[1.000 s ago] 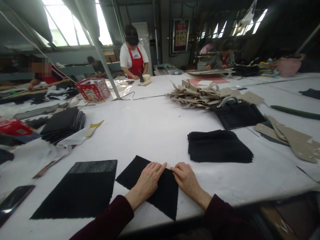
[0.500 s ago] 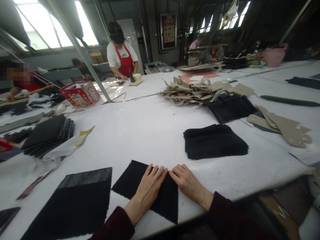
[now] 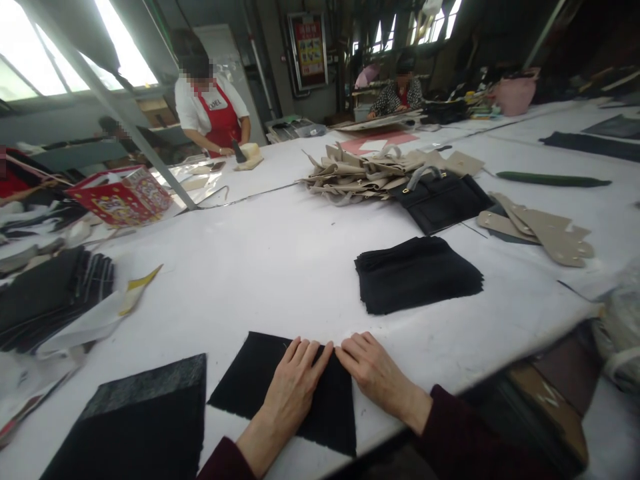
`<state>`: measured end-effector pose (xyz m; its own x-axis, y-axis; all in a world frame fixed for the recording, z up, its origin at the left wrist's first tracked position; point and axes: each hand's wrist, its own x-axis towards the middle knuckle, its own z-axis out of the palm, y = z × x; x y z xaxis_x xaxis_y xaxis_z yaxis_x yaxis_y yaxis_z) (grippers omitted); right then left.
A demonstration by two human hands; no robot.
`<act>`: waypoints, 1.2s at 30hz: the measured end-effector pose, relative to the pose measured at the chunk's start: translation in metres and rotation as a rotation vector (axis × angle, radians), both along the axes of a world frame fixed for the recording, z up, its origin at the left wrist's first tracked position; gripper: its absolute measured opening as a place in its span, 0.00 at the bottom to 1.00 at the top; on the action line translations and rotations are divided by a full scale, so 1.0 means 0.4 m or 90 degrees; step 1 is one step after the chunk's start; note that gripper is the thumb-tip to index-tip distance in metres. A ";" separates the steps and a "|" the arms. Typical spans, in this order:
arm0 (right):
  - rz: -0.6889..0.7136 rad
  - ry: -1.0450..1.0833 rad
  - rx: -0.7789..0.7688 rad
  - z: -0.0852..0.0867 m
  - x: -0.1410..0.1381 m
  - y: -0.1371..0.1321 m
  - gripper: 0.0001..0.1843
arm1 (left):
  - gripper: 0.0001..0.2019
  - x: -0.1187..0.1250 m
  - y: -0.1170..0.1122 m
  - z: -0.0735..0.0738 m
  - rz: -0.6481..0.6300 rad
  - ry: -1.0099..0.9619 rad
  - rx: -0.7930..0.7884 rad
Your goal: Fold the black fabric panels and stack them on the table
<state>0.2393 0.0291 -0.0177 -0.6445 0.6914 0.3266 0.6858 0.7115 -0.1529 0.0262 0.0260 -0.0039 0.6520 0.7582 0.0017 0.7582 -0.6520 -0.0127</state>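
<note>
A piece of black fabric [image 3: 240,380] lies on the table before me. Across it rests my left hand [image 3: 295,380], palm down with its fingers stretched out flat near the upper edge. At the fabric's upper right edge my right hand [image 3: 373,367] has its fingers curled and closed on the border; the thumb is partly hidden. The two index fingertips nearly meet there. To the left is a larger black fabric piece [image 3: 135,427] with a greyish strip [image 3: 145,393] along its top. A stack of black fabric pieces [image 3: 417,273] sits beyond my right hand.
Behind the stack are a black handbag [image 3: 443,200], a heap of beige pieces [image 3: 350,173] and more beige parts [image 3: 545,227]. Dark folded fabric [image 3: 50,287] and a red box [image 3: 123,193] are at left. A co-worker in a red apron [image 3: 223,113] stands across the white table [image 3: 240,267].
The view has turned slightly right, so the surroundings sit further left. Both hands stay at the fabric's upper edge, with little visible movement.
</note>
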 end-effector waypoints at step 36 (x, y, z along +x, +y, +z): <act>-0.181 0.058 -0.047 -0.011 -0.005 -0.100 0.20 | 0.38 0.002 -0.005 0.009 -0.039 0.034 0.076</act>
